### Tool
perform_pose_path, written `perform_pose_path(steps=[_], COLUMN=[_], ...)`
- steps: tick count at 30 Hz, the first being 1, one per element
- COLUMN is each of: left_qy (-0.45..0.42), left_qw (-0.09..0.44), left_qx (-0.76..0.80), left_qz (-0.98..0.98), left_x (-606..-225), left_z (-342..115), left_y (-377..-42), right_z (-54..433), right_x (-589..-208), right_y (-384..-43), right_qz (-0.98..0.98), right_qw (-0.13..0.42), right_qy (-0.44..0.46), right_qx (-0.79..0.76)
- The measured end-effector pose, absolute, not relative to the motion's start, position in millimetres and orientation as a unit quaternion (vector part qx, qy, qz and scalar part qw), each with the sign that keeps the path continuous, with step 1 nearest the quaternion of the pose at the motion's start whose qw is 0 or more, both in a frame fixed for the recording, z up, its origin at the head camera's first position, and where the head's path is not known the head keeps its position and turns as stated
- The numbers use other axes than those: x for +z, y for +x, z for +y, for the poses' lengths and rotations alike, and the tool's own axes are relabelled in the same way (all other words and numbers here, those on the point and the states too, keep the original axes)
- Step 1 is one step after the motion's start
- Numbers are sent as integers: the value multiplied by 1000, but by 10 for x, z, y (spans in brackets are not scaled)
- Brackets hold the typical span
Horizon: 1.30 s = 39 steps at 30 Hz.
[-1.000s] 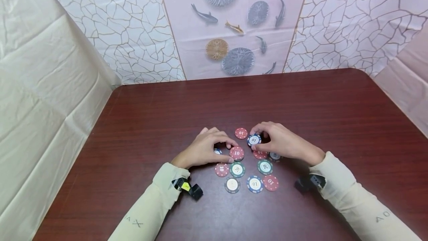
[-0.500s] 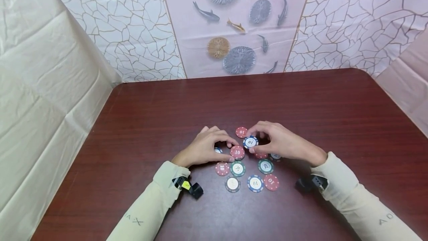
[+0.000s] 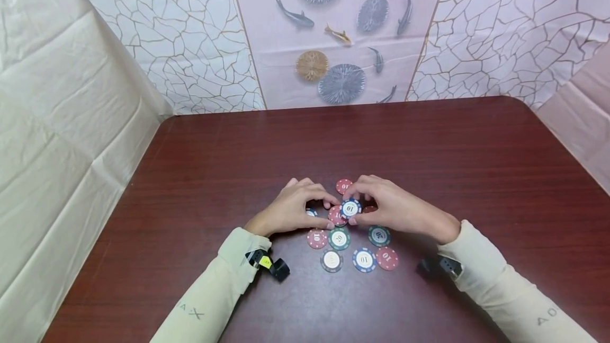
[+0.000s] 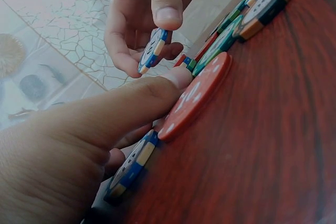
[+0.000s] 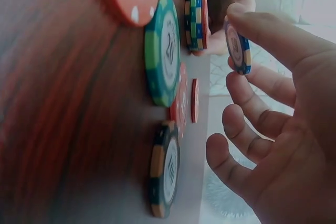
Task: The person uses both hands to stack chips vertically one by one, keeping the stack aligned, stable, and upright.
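Observation:
My right hand pinches a blue-and-white poker chip marked 10 between thumb and fingers. That chip is held over the right part of a short stack of poker chips, apart from it in the right wrist view. A red chip tops the stack, with blue and green edges below. Around the stack's left side my left hand curls, thumb at the near edge and a finger at the far edge. Part of a blue chip shows beneath the left hand.
Loose chips lie flat nearby: a red one behind, green ones in front, plus a red, a grey-rimmed, a blue and another red chip. The dark wooden table meets patterned cloth behind.
My right hand has moved left and slightly nearer with the blue chip, which now overlaps the stack in the head view. The left hand has stayed at the stack.

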<state>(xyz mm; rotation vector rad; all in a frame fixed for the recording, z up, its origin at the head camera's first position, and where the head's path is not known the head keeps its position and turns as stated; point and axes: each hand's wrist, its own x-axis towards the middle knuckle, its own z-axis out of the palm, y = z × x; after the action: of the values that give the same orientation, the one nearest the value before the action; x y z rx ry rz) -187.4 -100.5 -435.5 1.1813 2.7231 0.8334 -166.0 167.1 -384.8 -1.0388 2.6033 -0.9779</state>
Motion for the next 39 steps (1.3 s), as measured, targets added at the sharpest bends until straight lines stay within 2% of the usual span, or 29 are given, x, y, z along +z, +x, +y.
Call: perform_pose_path(steps=[39], left_qy=[375], left_qw=[30], left_qx=[273], left_qz=[886], left_x=[-4343], left_z=[-1001], left_y=[-1884], right_z=[1497], right_x=[-3917], right_y=[-1564], right_qz=[898], right_qw=[56], right_qy=[-356], right_qx=[-254])
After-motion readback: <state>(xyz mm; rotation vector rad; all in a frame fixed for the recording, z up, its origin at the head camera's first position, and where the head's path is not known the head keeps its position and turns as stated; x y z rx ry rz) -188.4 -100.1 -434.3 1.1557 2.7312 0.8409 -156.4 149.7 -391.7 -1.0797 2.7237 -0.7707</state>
